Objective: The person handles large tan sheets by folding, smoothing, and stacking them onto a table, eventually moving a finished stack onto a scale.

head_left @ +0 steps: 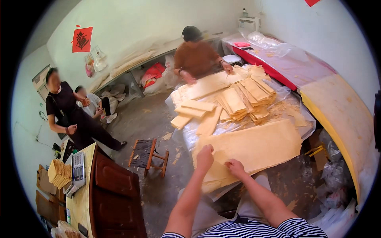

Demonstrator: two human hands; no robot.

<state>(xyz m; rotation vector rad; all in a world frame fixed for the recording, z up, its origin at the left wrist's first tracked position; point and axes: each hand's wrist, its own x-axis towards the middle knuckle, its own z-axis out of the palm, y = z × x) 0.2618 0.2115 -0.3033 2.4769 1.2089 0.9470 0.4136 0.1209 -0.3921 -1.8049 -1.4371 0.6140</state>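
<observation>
A wide stack of thin, pale yellow sheets, like tofu skin, lies across the near end of the plastic-covered table in front of me. My left hand is closed at the left end of the stack, gripping the edge of a sheet. Closer to me, my right hand has its fingers pinched together on the top sheet. Its fingertips are partly hidden. Beyond the stack lie folded yellow bundles, some single and others fanned in a pile.
Across the table a person handles more sheets. Two other people are at the left, one standing. A low folding stool stands on the floor. A wooden desk holds a scale. A long bench lines the right wall.
</observation>
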